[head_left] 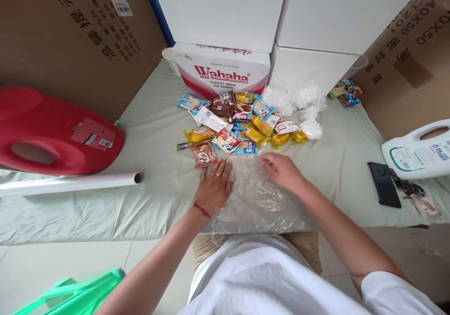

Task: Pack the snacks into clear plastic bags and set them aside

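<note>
My left hand (pixel 215 188) lies flat, fingers spread, along the left side of a clear plastic bag (pixel 267 202) on the cloth. Its fingertips reach the lower edge of a brown snack packet (pixel 204 153). Over the bag's upper right part is my right hand (pixel 283 170), slightly blurred, its fingers loosely bent and apart with nothing visible in them. The bag is wrinkled and reaches the table's front edge. Just beyond both hands lies a pile of wrapped snacks, with yellow packets (pixel 255 134), blue packets (pixel 246 147) and a red-and-white packet (pixel 227 140).
Crumpled white plastic bags (pixel 305 97) lie right of the pile, before a Wahaha carton (pixel 225 73) and white boxes (pixel 312 66). At left are a red jug (pixel 59 137) and a white roll (pixel 70 183). A phone (pixel 384 184) and white bottle (pixel 418 153) are at right.
</note>
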`<move>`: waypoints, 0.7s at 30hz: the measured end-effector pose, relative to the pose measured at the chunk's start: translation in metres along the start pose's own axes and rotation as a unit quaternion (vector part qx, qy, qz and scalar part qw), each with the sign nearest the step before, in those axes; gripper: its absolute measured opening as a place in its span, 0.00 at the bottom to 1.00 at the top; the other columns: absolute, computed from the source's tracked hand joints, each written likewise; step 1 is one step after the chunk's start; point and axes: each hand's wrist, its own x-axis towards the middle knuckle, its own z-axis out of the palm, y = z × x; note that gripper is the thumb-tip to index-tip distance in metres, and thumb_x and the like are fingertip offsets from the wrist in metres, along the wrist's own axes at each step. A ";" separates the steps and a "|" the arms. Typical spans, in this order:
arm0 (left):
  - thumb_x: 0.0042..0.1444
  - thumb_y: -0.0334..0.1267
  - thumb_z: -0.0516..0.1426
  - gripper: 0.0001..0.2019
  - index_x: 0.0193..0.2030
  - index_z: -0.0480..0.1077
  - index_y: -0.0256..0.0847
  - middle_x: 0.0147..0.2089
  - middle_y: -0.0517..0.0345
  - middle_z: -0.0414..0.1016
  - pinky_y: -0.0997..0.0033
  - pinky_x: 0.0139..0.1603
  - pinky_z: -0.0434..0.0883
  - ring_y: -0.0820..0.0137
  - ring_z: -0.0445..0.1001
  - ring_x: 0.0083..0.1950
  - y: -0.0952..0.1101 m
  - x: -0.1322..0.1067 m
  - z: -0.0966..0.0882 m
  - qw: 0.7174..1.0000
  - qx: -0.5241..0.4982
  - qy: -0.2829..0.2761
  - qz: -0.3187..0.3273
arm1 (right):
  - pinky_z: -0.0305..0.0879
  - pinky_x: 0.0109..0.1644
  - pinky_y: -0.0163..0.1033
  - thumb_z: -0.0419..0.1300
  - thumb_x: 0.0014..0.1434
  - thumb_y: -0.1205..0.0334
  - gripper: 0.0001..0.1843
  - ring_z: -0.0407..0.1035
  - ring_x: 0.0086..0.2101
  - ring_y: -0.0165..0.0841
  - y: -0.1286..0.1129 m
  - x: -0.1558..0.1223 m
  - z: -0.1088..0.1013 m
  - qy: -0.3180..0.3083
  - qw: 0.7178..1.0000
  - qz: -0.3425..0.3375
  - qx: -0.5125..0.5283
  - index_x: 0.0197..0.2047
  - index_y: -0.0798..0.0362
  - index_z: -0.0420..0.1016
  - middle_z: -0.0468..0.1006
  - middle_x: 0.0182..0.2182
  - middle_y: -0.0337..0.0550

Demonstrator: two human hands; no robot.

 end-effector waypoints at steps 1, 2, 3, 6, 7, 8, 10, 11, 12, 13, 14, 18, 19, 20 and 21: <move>0.73 0.46 0.41 0.28 0.76 0.56 0.40 0.78 0.47 0.53 0.40 0.75 0.48 0.55 0.51 0.79 0.000 0.000 0.000 1.000 0.001 -0.001 0.001 | 0.69 0.54 0.41 0.53 0.70 0.64 0.17 0.76 0.49 0.40 0.006 0.015 -0.005 -0.013 0.999 0.010 -0.051 0.56 0.53 0.78 0.82 0.49 0.51; 0.73 0.46 0.40 0.28 0.76 0.55 0.40 0.78 0.47 0.53 0.41 0.75 0.48 0.56 0.51 0.79 0.000 -0.001 0.000 1.000 0.000 -0.002 0.002 | 0.69 0.54 0.41 0.55 0.69 0.64 0.17 0.76 0.49 0.42 0.011 0.030 -0.007 -0.033 0.995 0.018 -0.090 0.57 0.54 0.78 0.82 0.50 0.52; 0.73 0.46 0.40 0.29 0.76 0.55 0.40 0.78 0.47 0.53 0.41 0.75 0.48 0.56 0.52 0.79 0.001 -0.001 0.000 1.000 -0.002 -0.002 0.003 | 0.68 0.54 0.42 0.56 0.68 0.63 0.18 0.76 0.50 0.43 0.014 0.044 -0.007 -0.051 0.991 0.022 -0.118 0.58 0.54 0.77 0.81 0.52 0.54; 0.73 0.46 0.41 0.28 0.76 0.55 0.40 0.77 0.46 0.55 0.40 0.75 0.49 0.55 0.54 0.78 0.001 -0.001 -0.001 1.000 -0.014 0.005 0.002 | 0.68 0.54 0.43 0.57 0.67 0.63 0.25 0.75 0.51 0.46 0.015 0.077 -0.006 -0.040 0.989 0.037 -0.141 0.66 0.54 0.72 0.77 0.57 0.57; 0.73 0.46 0.41 0.28 0.76 0.55 0.40 0.77 0.46 0.55 0.39 0.75 0.50 0.54 0.55 0.77 0.001 -0.001 -0.001 1.000 -0.018 0.008 0.000 | 0.68 0.54 0.43 0.56 0.68 0.62 0.25 0.75 0.50 0.45 0.014 0.085 -0.007 -0.024 0.990 0.038 -0.134 0.67 0.53 0.70 0.77 0.57 0.56; 0.73 0.46 0.41 0.28 0.76 0.56 0.40 0.77 0.46 0.56 0.39 0.75 0.50 0.54 0.56 0.77 0.001 -0.001 -0.001 1.000 -0.023 0.011 0.000 | 0.69 0.52 0.42 0.54 0.69 0.61 0.24 0.76 0.49 0.44 0.012 0.091 -0.009 -0.008 0.992 0.037 -0.123 0.66 0.53 0.71 0.79 0.55 0.53; 0.73 0.46 0.42 0.28 0.76 0.55 0.41 0.77 0.47 0.56 0.39 0.75 0.50 0.54 0.56 0.77 0.001 -0.001 -0.001 0.999 -0.031 0.015 0.003 | 0.69 0.50 0.42 0.51 0.70 0.59 0.21 0.76 0.45 0.42 0.008 0.101 -0.017 0.035 0.994 0.028 -0.101 0.60 0.53 0.77 0.83 0.47 0.48; 0.73 0.46 0.43 0.28 0.76 0.55 0.41 0.77 0.47 0.56 0.40 0.75 0.50 0.54 0.56 0.77 0.001 -0.001 -0.001 0.999 -0.035 0.018 0.004 | 0.69 0.50 0.43 0.49 0.71 0.59 0.21 0.76 0.45 0.42 0.007 0.106 -0.020 0.066 0.992 0.022 -0.100 0.57 0.53 0.78 0.83 0.44 0.48; 0.72 0.46 0.43 0.28 0.76 0.55 0.42 0.77 0.47 0.57 0.40 0.75 0.50 0.54 0.56 0.77 0.001 -0.001 -0.002 0.999 -0.038 0.021 0.005 | 0.69 0.52 0.44 0.47 0.71 0.60 0.22 0.75 0.46 0.43 0.006 0.109 -0.023 0.101 0.989 0.016 -0.112 0.57 0.54 0.78 0.83 0.45 0.49; 0.72 0.45 0.44 0.28 0.76 0.55 0.42 0.77 0.47 0.57 0.40 0.76 0.50 0.54 0.56 0.77 0.001 -0.001 -0.002 0.999 -0.040 0.023 0.004 | 0.67 0.55 0.46 0.47 0.71 0.60 0.22 0.74 0.50 0.45 0.006 0.113 -0.024 0.127 0.983 0.005 -0.132 0.59 0.56 0.77 0.82 0.49 0.52; 0.72 0.46 0.44 0.28 0.76 0.56 0.43 0.77 0.47 0.57 0.41 0.76 0.50 0.54 0.56 0.77 0.001 -0.001 -0.002 0.999 -0.041 0.023 0.003 | 0.65 0.59 0.48 0.49 0.70 0.60 0.23 0.71 0.54 0.47 0.007 0.115 -0.023 0.131 0.978 -0.013 -0.160 0.62 0.57 0.74 0.79 0.55 0.55; 0.72 0.45 0.44 0.28 0.75 0.57 0.41 0.77 0.48 0.56 0.41 0.75 0.51 0.55 0.56 0.77 0.002 -0.002 -0.003 0.999 -0.043 0.016 -0.003 | 0.59 0.67 0.50 0.57 0.66 0.64 0.27 0.61 0.63 0.48 0.007 0.118 -0.012 -0.006 0.964 -0.097 -0.249 0.68 0.57 0.69 0.66 0.68 0.54; 0.72 0.46 0.43 0.28 0.75 0.57 0.41 0.77 0.48 0.56 0.41 0.75 0.51 0.55 0.55 0.77 0.002 -0.002 -0.004 0.999 -0.043 0.015 -0.003 | 0.61 0.65 0.50 0.57 0.66 0.65 0.26 0.62 0.63 0.49 0.005 0.118 -0.010 -0.029 0.960 -0.095 -0.260 0.66 0.55 0.71 0.68 0.67 0.53; 0.73 0.46 0.43 0.28 0.75 0.57 0.41 0.77 0.49 0.56 0.41 0.75 0.51 0.56 0.55 0.77 0.002 -0.002 -0.004 0.999 -0.044 0.014 -0.002 | 0.64 0.62 0.49 0.56 0.66 0.66 0.23 0.64 0.61 0.49 0.002 0.119 -0.010 -0.033 0.959 -0.079 -0.270 0.63 0.54 0.74 0.72 0.64 0.53; 0.73 0.46 0.43 0.27 0.75 0.57 0.41 0.77 0.49 0.55 0.41 0.75 0.51 0.56 0.55 0.78 0.002 -0.001 -0.004 0.999 -0.045 0.014 -0.001 | 0.66 0.59 0.49 0.54 0.67 0.65 0.20 0.66 0.59 0.50 -0.003 0.120 -0.010 -0.022 0.959 -0.057 -0.278 0.60 0.54 0.77 0.75 0.60 0.54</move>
